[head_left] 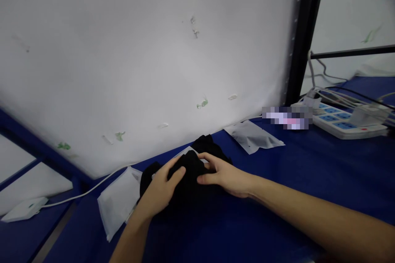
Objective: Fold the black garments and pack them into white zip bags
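Note:
A bundle of black cloth (188, 185) lies on the blue surface against the wall. My left hand (162, 187) grips its left side, thumb on top and the fingers partly hidden behind the cloth. On the right side my right hand (226, 174) pinches the cloth between thumb and fingers. A pale piece of plastic shows between the hands at the back of the bundle. More black cloth (208, 146) sits just behind. To the left, partly beside my left forearm, are frosted plastic bags (119, 201).
A frosted bag (254, 136) lies right of the cloth. Further right are a blurred-out item (286, 118), a power strip (345, 123) and tangled cables. A white adapter (24, 209) with a cable (89, 191) is at the left. A white wall (148, 57) rises behind.

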A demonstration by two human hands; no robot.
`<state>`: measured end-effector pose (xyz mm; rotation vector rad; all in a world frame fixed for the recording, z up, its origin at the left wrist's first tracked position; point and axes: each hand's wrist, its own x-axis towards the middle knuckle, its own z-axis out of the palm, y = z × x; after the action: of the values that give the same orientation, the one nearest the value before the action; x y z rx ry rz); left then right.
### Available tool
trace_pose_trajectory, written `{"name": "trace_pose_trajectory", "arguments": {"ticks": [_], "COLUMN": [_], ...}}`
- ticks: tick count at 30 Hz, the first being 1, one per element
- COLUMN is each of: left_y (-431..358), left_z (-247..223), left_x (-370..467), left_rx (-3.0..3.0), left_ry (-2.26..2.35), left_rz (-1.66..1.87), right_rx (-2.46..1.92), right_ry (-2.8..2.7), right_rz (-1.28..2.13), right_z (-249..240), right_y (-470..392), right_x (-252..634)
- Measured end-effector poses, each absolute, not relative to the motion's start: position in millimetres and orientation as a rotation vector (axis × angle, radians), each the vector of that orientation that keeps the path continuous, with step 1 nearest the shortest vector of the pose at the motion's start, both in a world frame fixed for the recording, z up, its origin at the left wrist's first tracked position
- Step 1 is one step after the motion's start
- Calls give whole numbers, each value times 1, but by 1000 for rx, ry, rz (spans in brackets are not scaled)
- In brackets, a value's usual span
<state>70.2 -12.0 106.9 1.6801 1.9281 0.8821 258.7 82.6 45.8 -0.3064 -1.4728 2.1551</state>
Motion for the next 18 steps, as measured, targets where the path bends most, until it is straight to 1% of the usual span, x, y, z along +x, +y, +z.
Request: {"name": "trace_pose_trajectory", "arguments": {"ticks": [1, 3, 5, 7, 9, 11, 14, 18], "left_y": [-8, -2, 3, 7, 9, 6, -10, -53], "left_z": [103, 93, 82, 71, 66, 69, 86, 106], "left_x": [61, 38, 14, -1, -6, -8, -18, -62], "left_rx": [1685, 1708, 1710, 1684, 1672, 1680, 1674, 1391], "left_ry": [1975, 2228, 2509, 2582, 2535, 2472, 2403, 2487], "left_rz": [866, 785, 575, 436, 416, 436, 541, 948], "right_rx": [-353, -410, -444, -485, -516, -527, -497, -445], "right_ry": [-1404, -1331, -1308, -1290, -1285, -1285, -1277, -1269], "right_rz": [2137, 2089, 2030, 1979, 1945, 1933, 1948, 1970], "right_z": [44, 43, 43, 44, 44, 44, 43, 41], "right_y": [87, 97, 107, 114, 118, 119, 118, 119], "right_x": [257, 257, 260, 263, 264, 265, 265, 265]}}
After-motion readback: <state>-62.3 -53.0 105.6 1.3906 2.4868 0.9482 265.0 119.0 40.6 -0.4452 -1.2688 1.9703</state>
